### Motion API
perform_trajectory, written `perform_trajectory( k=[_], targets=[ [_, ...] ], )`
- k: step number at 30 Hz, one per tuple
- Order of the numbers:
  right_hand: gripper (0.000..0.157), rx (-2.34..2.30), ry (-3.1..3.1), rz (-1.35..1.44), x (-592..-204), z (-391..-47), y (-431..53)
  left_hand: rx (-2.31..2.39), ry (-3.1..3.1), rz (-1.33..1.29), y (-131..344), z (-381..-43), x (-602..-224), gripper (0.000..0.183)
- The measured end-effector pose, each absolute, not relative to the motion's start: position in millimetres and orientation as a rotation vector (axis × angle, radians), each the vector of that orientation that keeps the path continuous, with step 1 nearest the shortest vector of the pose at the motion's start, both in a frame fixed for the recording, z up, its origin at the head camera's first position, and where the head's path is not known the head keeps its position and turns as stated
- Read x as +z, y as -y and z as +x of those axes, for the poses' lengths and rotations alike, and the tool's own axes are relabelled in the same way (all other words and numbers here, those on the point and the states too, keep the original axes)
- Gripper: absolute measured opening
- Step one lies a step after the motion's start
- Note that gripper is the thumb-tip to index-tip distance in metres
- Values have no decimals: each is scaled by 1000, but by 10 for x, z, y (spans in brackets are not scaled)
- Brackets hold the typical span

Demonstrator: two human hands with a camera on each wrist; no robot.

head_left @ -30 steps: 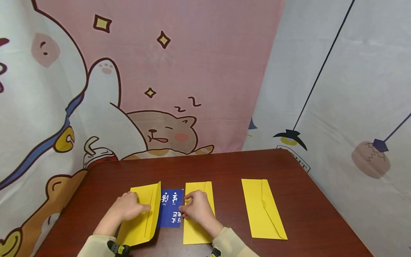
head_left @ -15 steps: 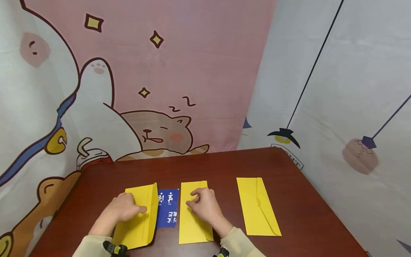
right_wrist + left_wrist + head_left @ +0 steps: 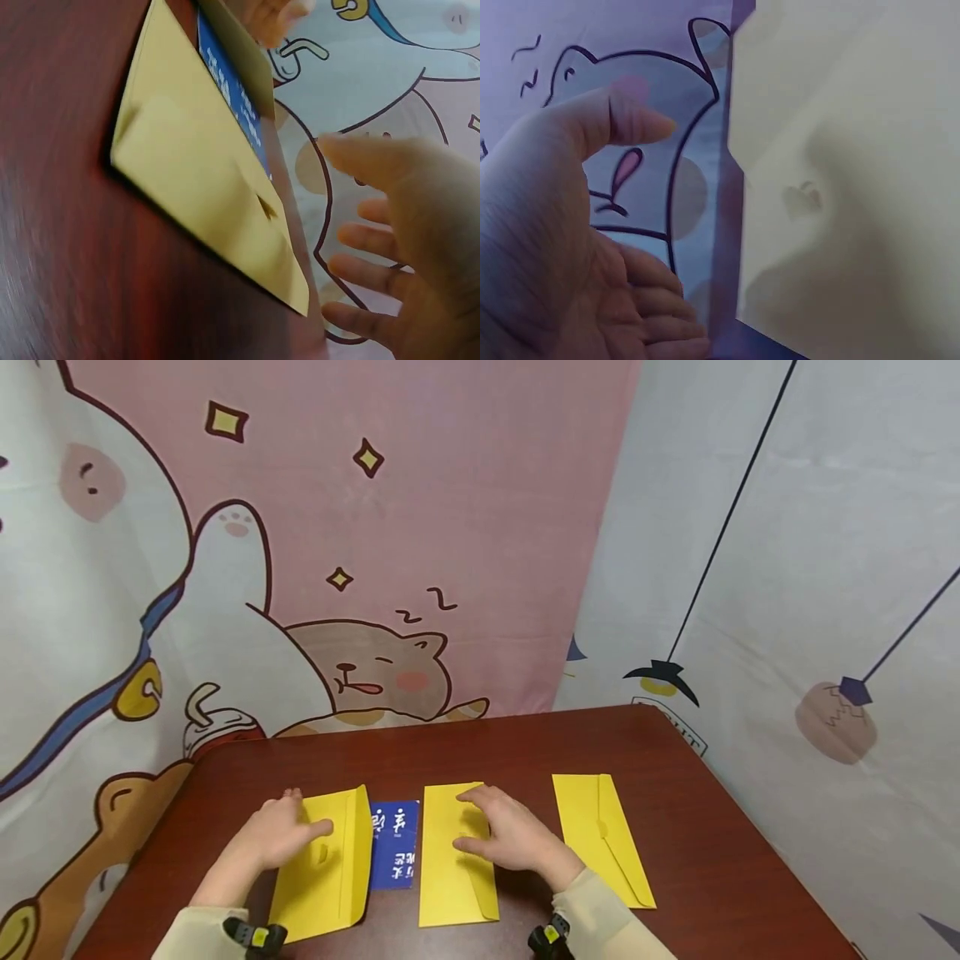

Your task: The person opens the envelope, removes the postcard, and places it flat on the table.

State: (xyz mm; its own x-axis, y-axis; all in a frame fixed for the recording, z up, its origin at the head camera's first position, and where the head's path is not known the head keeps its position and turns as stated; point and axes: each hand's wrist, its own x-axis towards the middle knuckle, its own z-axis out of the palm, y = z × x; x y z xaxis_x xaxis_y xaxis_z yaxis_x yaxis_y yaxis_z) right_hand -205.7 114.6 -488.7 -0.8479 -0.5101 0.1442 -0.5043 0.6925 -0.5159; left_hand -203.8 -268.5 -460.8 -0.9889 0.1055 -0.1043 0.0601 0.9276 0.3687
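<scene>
My left hand point(image 3: 277, 837) hovers over the left yellow envelope point(image 3: 337, 893), its thumb spread from the fingers, holding nothing. In the left wrist view the left hand point(image 3: 585, 240) stands apart from the paper. A blue card with white characters point(image 3: 393, 852) protrudes from under the raised flap at that envelope's right edge. My right hand point(image 3: 517, 835) is above the middle yellow envelope point(image 3: 450, 902), thumb and fingers apart. The right wrist view shows the right hand point(image 3: 405, 240) with spread fingers and nothing between them.
A third yellow envelope point(image 3: 600, 835) lies flat at the right. Everything rests on a dark red-brown table point(image 3: 525, 747). Behind it hangs a cartoon-printed cloth point(image 3: 480, 527).
My right hand has left the blue card's right edge, moved right, and spread its fingers. My left hand has lifted off the left envelope. The card and envelopes stay nearly in place.
</scene>
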Motion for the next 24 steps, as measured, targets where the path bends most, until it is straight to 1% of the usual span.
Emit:
perform_trajectory(
  k=[2, 6, 11, 13, 18, 24],
  targets=[
    [79, -704, -2872, -924, -4870, -2071, -1168, 531, -2997, 223, 2603, -2017, -4560, 102],
    [93, -476, -2831, -998, -4859, -2100, -1172, 483, -3016, 493, 2303, -1959, -4499, 114],
    [104, -273, -2788, -1076, -4852, -2142, -1150, 348, -2942, 821, 1783, -1944, -4521, 128],
    [107, -193, -2779, -1105, -4839, -2160, -1146, 261, -2898, 900, 1591, -1974, -4560, 135],
    [113, -82, -2736, -1120, -4794, -2179, -1110, 35, -2788, 936, 1272, -2063, -4703, 151],
    [117, 1, -2717, -1095, -4758, -2170, -1021, -191, -2738, 885, 1122, -2091, -4795, 156]
  ],
)
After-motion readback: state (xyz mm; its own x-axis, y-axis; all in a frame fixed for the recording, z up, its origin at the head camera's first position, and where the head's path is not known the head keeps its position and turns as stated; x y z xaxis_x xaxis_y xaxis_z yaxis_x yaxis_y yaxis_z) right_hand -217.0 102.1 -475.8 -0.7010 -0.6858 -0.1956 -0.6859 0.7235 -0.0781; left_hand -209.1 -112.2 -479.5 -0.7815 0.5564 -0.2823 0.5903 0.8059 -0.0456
